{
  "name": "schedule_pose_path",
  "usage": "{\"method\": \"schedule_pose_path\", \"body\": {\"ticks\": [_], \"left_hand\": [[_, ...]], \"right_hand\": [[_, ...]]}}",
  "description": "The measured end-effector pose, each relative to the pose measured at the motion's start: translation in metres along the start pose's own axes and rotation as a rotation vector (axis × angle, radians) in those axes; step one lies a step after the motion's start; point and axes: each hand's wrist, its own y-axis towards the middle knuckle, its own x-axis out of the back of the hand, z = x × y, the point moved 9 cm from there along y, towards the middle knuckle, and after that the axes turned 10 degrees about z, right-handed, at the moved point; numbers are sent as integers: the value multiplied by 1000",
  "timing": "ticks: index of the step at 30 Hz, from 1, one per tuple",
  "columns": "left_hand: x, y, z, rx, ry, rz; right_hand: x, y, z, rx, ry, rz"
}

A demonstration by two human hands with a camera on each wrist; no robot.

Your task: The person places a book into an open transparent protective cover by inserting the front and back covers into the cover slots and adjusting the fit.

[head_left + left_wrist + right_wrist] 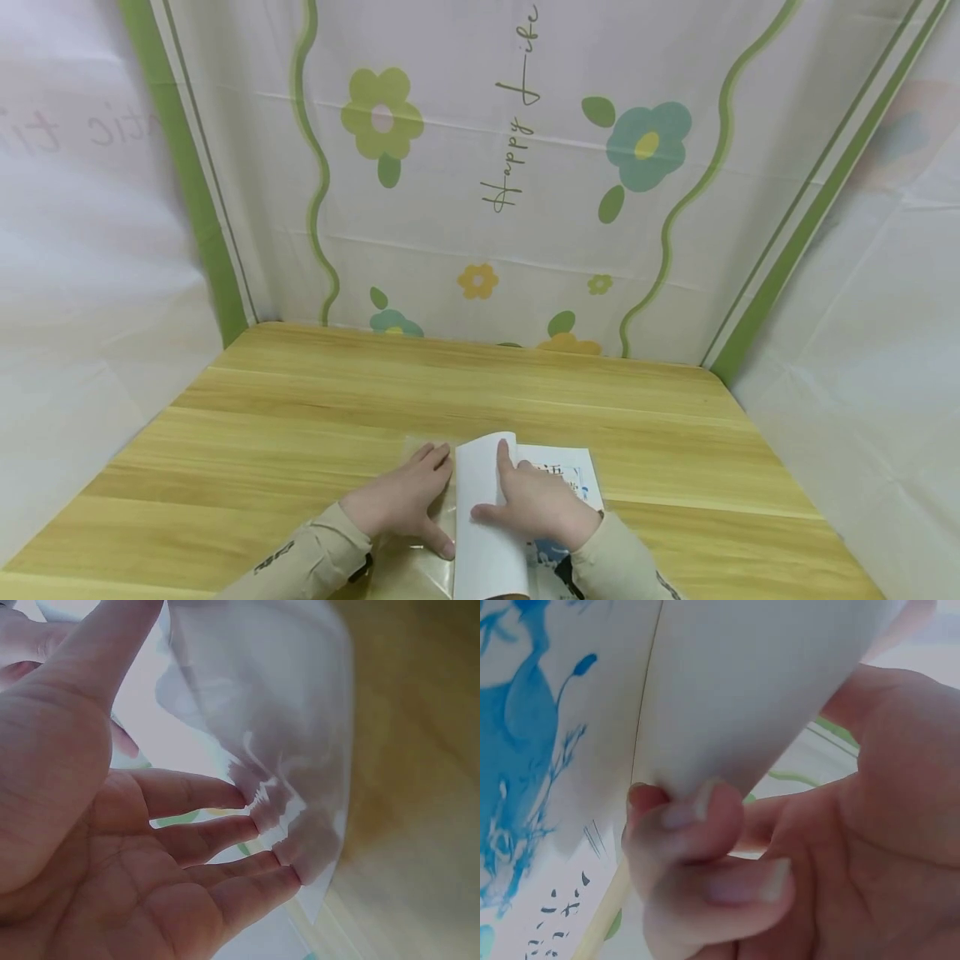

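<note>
A book with a white cover, dark Chinese characters and a blue picture lies near the table's front edge. Its white leaf stands curved up along the left side. My right hand holds that leaf, index finger stretched along it and thumb across it. In the right wrist view the other fingers curl at the white leaf's edge, beside the blue-printed cover. To the left lies a clear plastic sheet. My left hand rests on it with fingers spread, fingertips touching the wrinkled plastic.
The wood-grain table reaches back to a white curtain printed with flowers and "Happy Life". White cloth sides hang at the left and right.
</note>
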Motion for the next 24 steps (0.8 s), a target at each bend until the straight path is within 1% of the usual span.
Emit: {"method": "schedule_pose_path", "body": {"ticks": [5,11,14,18,24], "left_hand": [[2,-1,-2,-12,12,-21],[3,-1,-3,-17,15,-23],[3,-1,-3,-16,9,-19],[2,-1,-3,-14,12,-17],[1,-1,-3,-7,8,-4]], "right_hand": [[-1,-1,2,19,35,27],[-4,-4,2,60,92,147],[-4,-5,2,91,107,186],[-4,-5,3,107,136,204],[-3,-5,3,100,159,180]]}}
